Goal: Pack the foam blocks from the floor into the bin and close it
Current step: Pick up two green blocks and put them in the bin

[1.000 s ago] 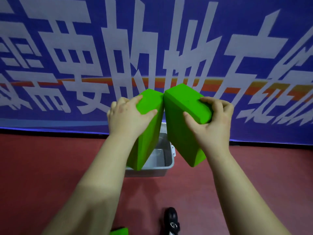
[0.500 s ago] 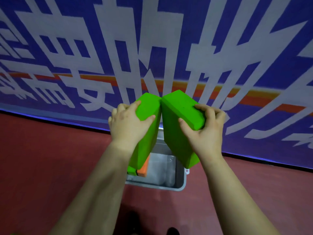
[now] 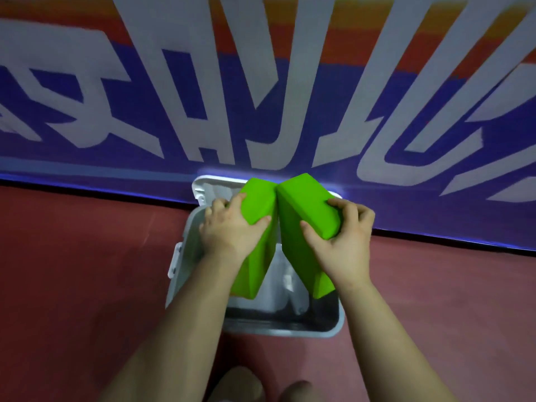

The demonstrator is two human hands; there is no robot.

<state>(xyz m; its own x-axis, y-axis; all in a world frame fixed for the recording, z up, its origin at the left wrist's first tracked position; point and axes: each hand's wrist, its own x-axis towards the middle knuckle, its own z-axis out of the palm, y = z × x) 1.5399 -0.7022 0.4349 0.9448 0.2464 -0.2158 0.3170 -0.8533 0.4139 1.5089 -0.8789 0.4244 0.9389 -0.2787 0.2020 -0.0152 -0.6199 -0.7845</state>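
Gripping 2 green foam blocks, 1 in each hand, the person holds them over an open grey bin. The left hand (image 3: 232, 230) is clamped around the top end of the left foam block (image 3: 255, 250), thumb on its near face and fingers wrapped over the far side. The right hand (image 3: 339, 242) is clamped the same way on the right foam block (image 3: 301, 227). Both blocks stand nearly upright and tilt toward each other, so their top edges touch at 12 o'clock while their lower ends splay apart toward 7 and 5 o'clock, dipping inside the bin's opening.

Outward from the hands, the bin (image 3: 278, 329) sits on the red floor (image 3: 87, 271), close against a blue banner with large white characters (image 3: 261, 97) at 12 o'clock. A pale lid (image 3: 203, 184) seems to stand open behind the blocks. What else lies inside the bin is mostly hidden.

By the look of it, packing is mid-way: these 2 blocks are not yet released. Whether more blocks wait on the floor cannot be told, and closing the lid is left to do.
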